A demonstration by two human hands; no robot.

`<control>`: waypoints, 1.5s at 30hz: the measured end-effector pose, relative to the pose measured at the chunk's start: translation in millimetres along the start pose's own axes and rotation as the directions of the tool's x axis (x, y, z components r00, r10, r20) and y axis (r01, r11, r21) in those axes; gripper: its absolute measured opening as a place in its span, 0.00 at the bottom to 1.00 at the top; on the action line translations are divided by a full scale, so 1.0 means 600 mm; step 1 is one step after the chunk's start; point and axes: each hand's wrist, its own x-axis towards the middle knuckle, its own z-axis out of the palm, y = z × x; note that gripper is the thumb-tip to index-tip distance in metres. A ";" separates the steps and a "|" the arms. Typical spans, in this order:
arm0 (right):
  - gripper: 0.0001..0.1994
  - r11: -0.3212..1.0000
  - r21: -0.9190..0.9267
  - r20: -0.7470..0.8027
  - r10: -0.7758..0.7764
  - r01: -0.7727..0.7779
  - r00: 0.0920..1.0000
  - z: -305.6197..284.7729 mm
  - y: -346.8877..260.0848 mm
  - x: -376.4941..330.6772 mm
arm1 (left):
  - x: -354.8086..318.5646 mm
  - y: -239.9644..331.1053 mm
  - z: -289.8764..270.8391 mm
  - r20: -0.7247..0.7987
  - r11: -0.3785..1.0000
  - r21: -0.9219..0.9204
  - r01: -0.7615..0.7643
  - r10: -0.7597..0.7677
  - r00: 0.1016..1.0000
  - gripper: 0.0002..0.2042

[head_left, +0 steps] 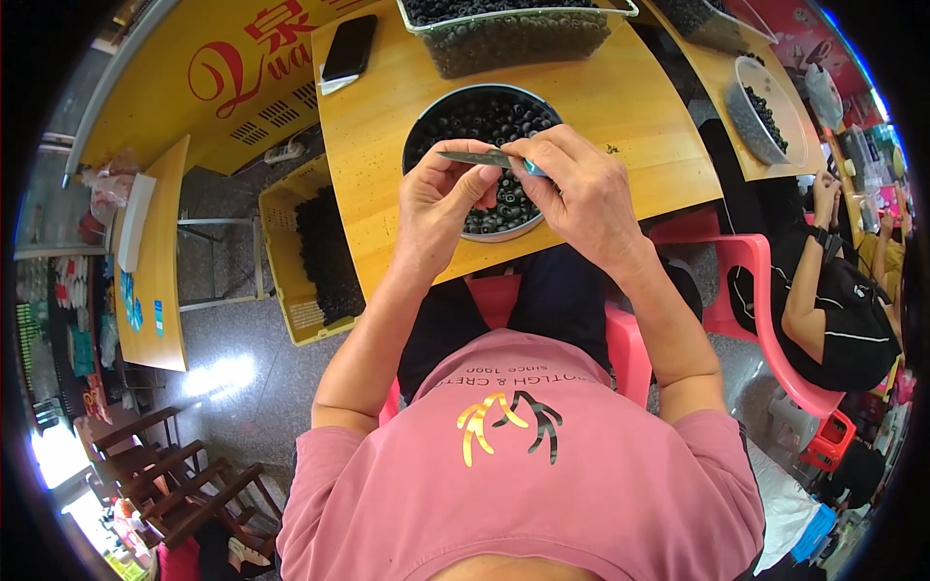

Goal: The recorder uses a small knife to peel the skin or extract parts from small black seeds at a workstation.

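My right hand [585, 184] grips a small knife [469, 157] by its blue handle, the blade pointing left across the front of my left hand. The fingers of my left hand [433, 201] are curled, with the thumb pressed in near the blade; what they pinch is hidden. Both hands are over a round metal bowl [411, 124], close to its near side. Inside the bowl lie many small dark round pieces [484, 118], some showing pale rings.
Behind the bowl stands a clear plastic bin [513, 46] of similar dark pieces, with a phone [350, 46] to its left on the wooden table [378, 145]. A yellow crate [305, 324] holds dark pieces below left. A co-worker [823, 320] sits at right, near a white tub [790, 116].
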 end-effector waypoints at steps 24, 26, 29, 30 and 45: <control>0.09 1.000 -0.018 0.003 0.006 -0.006 1.000 0.002 0.009 -0.003 | 0.000 0.005 0.001 0.035 0.997 0.070 -0.023 0.020 0.999 0.08; 0.08 0.996 -0.005 0.035 0.087 -0.087 0.996 0.004 0.019 -0.005 | -0.003 0.005 0.001 0.035 1.000 0.024 -0.003 0.002 0.999 0.08; 0.08 0.949 0.269 0.009 0.167 -0.163 0.986 0.007 0.010 -0.003 | 0.000 0.001 -0.002 0.017 1.000 -0.011 0.019 -0.019 1.000 0.09; 0.08 0.949 0.270 0.009 0.167 -0.163 0.986 0.005 0.003 -0.002 | 0.001 -0.001 -0.004 0.000 1.000 0.000 0.021 -0.021 1.000 0.10; 0.10 0.100 0.819 0.437 0.528 -0.564 0.728 0.020 -0.029 0.001 | -0.014 -0.006 0.006 -0.078 0.993 0.064 -0.098 0.103 0.992 0.09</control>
